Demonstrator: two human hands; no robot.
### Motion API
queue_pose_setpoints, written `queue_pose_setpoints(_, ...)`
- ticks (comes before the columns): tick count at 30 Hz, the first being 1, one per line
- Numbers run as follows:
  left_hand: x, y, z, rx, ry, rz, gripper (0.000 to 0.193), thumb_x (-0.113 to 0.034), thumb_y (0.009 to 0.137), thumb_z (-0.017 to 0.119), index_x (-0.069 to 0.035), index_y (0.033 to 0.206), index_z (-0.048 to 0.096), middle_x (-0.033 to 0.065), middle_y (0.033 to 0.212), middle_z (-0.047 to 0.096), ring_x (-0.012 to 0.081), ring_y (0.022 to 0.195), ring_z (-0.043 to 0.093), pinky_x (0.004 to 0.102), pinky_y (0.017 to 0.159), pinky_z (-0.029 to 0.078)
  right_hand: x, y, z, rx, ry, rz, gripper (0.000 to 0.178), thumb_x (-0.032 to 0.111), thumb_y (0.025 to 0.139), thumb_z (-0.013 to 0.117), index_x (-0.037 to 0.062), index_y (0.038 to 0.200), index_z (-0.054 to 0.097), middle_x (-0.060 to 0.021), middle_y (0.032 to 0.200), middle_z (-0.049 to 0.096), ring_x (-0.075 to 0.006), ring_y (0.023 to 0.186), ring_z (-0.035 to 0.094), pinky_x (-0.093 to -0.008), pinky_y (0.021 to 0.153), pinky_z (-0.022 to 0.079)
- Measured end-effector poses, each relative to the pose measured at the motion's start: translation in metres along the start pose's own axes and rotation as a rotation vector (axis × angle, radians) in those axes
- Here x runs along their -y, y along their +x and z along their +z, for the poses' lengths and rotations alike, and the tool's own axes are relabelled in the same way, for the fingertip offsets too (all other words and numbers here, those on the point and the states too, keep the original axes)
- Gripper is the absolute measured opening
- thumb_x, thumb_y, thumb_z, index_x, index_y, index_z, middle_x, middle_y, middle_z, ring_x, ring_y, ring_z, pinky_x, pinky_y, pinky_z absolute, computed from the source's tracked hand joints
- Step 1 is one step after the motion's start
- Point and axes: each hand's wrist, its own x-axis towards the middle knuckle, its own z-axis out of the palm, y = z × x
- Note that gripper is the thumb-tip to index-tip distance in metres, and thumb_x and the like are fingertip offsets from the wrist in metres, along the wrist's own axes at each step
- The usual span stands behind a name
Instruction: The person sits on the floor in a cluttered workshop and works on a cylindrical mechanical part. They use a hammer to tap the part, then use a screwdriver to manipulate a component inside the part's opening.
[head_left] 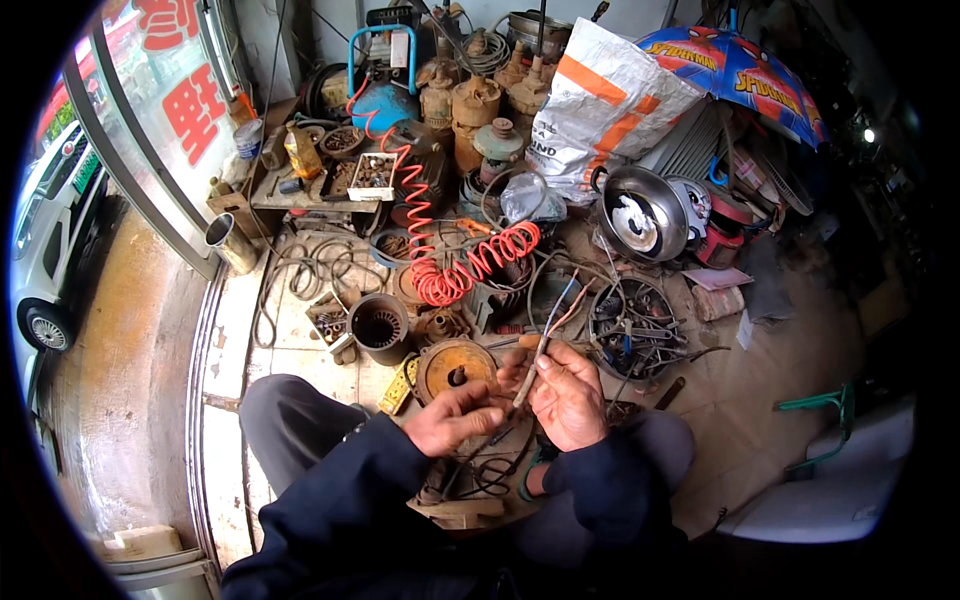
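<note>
A grey sheathed cable slants up between my hands. From its far end a blue wire and an orange-brown wire stick out, spread apart. My right hand is closed on the cable, with the thumb on top near where the wires come out. Lower down, my left hand has bent fingers and its thumb against the cable's lower part; the exact contact is partly hidden. Just beyond my hands lies a round rusty yellow motor part with a dark shaft at its centre.
A hollow metal cylinder stands beyond my left knee. A basin of tools sits at the right. Farther off are a coiled red air hose, a white sack, a steel pan and a low bench of parts.
</note>
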Motion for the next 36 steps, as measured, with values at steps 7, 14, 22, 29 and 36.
queue_pose_setpoints(7,0.013,0.008,0.017,-0.196,-0.017,0.066,0.027,-0.023,0.105,0.055,-0.003,0.119,0.065,-0.0017,0.083,0.063,0.0041,0.067,0.052,0.0196,0.061,0.042,0.001,0.005,-0.004,-0.106,-0.162,-0.001,0.025,0.009,0.102,0.053,-0.0037,0.122,0.058,-0.0174,0.109,0.068,-0.0277,0.103,0.068,-0.0403,0.093,0.055)
queue_pose_setpoints(14,0.021,0.005,0.016,-0.233,-0.163,0.027,0.027,-0.027,0.105,0.055,-0.006,0.117,0.067,-0.0052,0.075,0.052,0.0028,0.058,0.039,0.0187,0.052,0.029,-0.003,0.003,-0.003,-0.049,-0.264,0.009,0.028,0.004,0.098,0.056,-0.0061,0.124,0.059,-0.0192,0.111,0.069,-0.0252,0.102,0.068,-0.0374,0.092,0.054)
queue_pose_setpoints(22,0.031,0.011,0.014,-0.255,-0.341,-0.001,0.033,-0.037,0.104,0.053,-0.007,0.095,0.065,-0.0023,0.063,0.045,0.0075,0.053,0.035,0.0236,0.049,0.026,-0.014,0.002,-0.007,-0.016,-0.350,0.043,0.028,-0.003,0.094,0.061,-0.0077,0.122,0.059,-0.0183,0.108,0.071,-0.0207,0.094,0.068,-0.0316,0.081,0.055)
queue_pose_setpoints(29,0.027,0.013,0.011,-0.255,-0.499,-0.112,0.034,-0.040,0.104,0.052,-0.010,0.088,0.056,-0.0028,0.060,0.039,0.0082,0.051,0.030,0.0250,0.047,0.023,-0.022,0.000,-0.008,-0.084,-0.513,-0.039,0.014,0.006,0.097,0.065,-0.0053,0.105,0.068,-0.0069,0.092,0.071,-0.0101,0.081,0.064,-0.0244,0.077,0.052)
queue_pose_setpoints(36,0.027,0.012,0.010,-0.200,-0.593,-0.141,0.035,-0.040,0.104,0.051,-0.009,0.087,0.054,-0.0024,0.060,0.035,0.0086,0.050,0.028,0.0251,0.046,0.022,-0.027,0.000,-0.011,-0.194,-0.575,-0.036,0.021,0.014,0.099,0.065,-0.0061,0.101,0.071,-0.0067,0.091,0.071,-0.0117,0.083,0.065,-0.0268,0.080,0.053)
